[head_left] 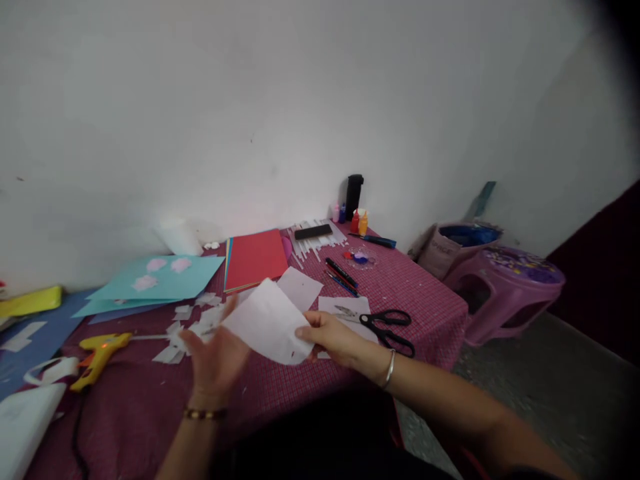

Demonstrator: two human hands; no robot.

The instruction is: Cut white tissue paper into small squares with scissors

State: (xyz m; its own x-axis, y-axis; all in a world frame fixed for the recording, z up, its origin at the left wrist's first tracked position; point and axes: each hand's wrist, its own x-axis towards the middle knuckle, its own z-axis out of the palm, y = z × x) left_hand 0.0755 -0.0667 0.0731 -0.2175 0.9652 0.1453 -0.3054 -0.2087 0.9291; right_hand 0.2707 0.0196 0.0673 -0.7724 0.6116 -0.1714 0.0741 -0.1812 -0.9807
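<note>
Maroon checked cloth (pixel 433 300) spreads before you, with a pink stool (pixel 483 327) standing past its right side. Turquoise sheets (pixel 193 283) lie toward the left, next to a red sheet (pixel 255 259). You hold a white sheet (pixel 265 321) above the cloth's near part, its right corner pinched between the thumb and fingers of your right hand (pixel 334 339). Your blurred left hand (pixel 217 362) is spread open at the sheet's left edge; whether it touches the paper cannot be told. A yellow glue gun (pixel 103 357) lies to its left, black-handled scissors (pixel 371 321) rest near your right hand, and small red and orange bottles (pixel 363 225) stand at the back.
</note>
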